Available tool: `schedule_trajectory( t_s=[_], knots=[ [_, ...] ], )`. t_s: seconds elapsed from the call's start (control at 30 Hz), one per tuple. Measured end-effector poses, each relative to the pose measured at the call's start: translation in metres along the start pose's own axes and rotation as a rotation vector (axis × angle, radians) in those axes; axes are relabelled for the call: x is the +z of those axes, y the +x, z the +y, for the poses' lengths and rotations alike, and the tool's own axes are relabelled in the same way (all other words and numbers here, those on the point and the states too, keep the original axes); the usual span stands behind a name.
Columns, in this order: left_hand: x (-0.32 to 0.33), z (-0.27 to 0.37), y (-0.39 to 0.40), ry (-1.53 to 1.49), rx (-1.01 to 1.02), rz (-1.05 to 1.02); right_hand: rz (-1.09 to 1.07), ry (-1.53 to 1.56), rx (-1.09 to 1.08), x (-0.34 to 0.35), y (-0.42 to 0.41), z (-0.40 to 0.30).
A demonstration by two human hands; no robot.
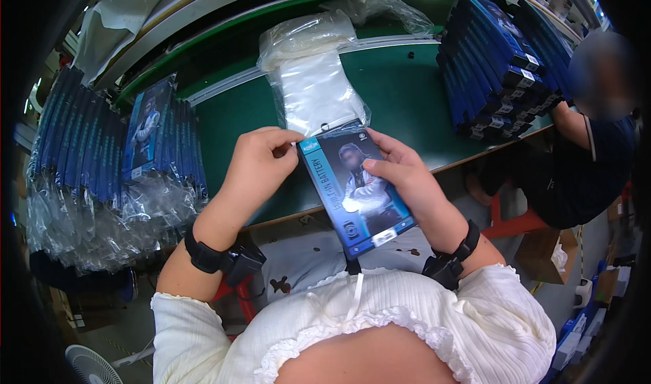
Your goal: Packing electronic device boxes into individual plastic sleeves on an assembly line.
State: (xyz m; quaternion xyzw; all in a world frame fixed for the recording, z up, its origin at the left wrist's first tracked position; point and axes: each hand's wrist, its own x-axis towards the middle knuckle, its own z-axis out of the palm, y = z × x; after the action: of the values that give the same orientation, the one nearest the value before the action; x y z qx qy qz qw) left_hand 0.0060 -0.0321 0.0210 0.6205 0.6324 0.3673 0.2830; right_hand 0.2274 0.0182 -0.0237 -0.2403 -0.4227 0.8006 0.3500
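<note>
A flat blue and black cardboard box [358, 193], printed with a hooded figure, is tilted over the table's front edge. Clear plastic film [351, 128] shows along its far end; how far the film covers the box is hard to tell. My right hand [407, 173] grips the box's right side, thumb on the printed face. At the far left corner, my left hand [262, 165] pinches with thumb and forefinger; whether it holds film or cardboard there is unclear. Just beyond the box lies a stack of clear plastic bags [318, 86] on the green table [396, 89].
At left stand rows of similar boxes in clear bags [86, 145]. Stacked boxes without visible bags [488, 63] rise at the right. Beside them sits another person [585, 165]. A metal rail [229, 86] crosses the table's back, and loose plastic [386, 13] lies beyond it.
</note>
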Motion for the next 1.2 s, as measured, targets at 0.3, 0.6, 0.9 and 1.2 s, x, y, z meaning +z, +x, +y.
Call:
schedule_trajectory(
  t_s=[0.3,0.6,0.9,1.2],
  knots=[
    [0.014,-0.018,-0.007,-0.126,0.061,0.068,0.212,-0.13,-0.165,0.007,0.0,-0.012],
    [0.01,-0.016,0.021,-1.597,-0.393,-0.001,-0.125,-0.452,-0.014,0.021,-0.007,-0.024],
    [0.02,0.033,-0.018,-1.308,-0.33,-0.698,0.112,-0.976,-0.994,0.035,-0.011,-0.056],
    [-0.031,0.037,-0.026,-1.394,-0.386,-0.289,-0.708,-0.881,-0.805,0.099,0.032,-0.051]
  ],
)
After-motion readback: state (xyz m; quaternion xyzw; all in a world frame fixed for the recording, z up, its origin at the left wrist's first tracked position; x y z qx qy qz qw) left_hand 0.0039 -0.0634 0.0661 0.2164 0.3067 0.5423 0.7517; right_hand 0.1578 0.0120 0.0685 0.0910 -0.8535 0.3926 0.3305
